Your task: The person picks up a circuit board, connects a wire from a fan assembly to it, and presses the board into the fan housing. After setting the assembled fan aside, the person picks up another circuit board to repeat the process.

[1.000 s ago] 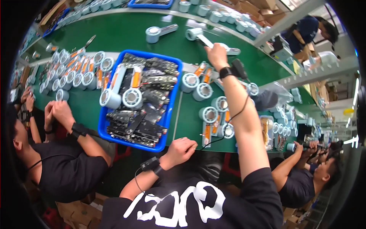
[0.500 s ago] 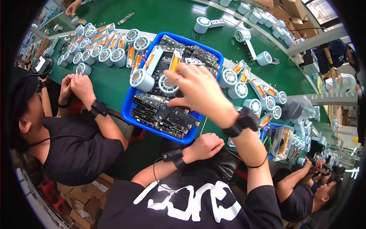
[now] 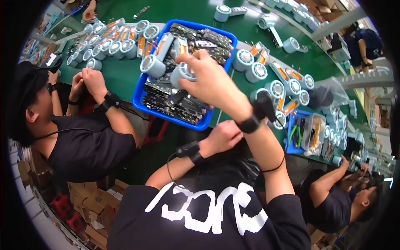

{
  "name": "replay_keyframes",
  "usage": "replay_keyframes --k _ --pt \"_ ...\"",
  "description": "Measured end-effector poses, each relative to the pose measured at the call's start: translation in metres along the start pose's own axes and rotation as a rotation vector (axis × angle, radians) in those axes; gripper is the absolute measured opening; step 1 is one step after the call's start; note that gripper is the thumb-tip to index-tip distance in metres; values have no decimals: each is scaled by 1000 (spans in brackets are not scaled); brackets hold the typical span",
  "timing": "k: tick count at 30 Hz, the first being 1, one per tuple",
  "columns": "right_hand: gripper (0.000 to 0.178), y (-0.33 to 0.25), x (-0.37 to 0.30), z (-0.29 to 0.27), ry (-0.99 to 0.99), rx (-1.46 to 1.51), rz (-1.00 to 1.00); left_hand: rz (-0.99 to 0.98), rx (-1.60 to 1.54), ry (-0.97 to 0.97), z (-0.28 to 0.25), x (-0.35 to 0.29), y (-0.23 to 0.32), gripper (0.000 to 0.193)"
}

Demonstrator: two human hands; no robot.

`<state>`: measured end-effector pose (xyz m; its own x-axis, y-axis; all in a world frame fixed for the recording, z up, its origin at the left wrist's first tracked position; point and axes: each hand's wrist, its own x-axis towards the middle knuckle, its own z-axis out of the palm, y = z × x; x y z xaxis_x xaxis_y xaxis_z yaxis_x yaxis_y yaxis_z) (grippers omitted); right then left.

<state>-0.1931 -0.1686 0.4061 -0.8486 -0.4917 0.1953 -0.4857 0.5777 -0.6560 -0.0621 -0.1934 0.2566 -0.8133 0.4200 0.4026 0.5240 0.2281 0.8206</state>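
Observation:
My right hand (image 3: 206, 79) reaches over a blue tray (image 3: 168, 121), its fingers closed around a light-blue cylindrical fan housing (image 3: 178, 76) with a handle pointing away from me. The tray holds rows of black circuit boards (image 3: 173, 106). A second fan housing (image 3: 153, 66) lies on the boards to the left, its handle (image 3: 164, 45) pointing away. Closer to me, my left hand (image 3: 221, 137) is curled near the table's front edge, partly behind my right forearm. Its fingertips are hidden, so I cannot tell whether anything is in it.
Several fan housings with orange parts (image 3: 121, 46) line the table left of the tray, others (image 3: 256, 71) the right. A smaller blue tray (image 3: 295, 143) holds green-handled pliers (image 3: 296, 134). A co-worker (image 3: 83, 141) sits close on my left; another (image 3: 333, 196) is at far right.
The tray and table sit higher in the picture as the view has shifted. The housing under my right hand has tipped, showing more of its side, and my fingers are closer around it.

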Motion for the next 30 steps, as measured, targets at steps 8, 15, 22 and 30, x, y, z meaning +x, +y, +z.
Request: replay_keyframes --k 8,15,22,30 --pt "31 16 -165 -86 39 23 -16 -622 -625 -13 -55 -24 52 21" --pt "36 31 -219 -84 -181 -229 -287 -1025 -1252 -13 -78 -29 67 48" --pt "47 39 -217 -60 23 -327 -147 -1101 -832 -279 -53 -45 63 41" --pt "54 72 -223 -3 64 -501 469 -1081 -836 -157 -46 -56 41 35"
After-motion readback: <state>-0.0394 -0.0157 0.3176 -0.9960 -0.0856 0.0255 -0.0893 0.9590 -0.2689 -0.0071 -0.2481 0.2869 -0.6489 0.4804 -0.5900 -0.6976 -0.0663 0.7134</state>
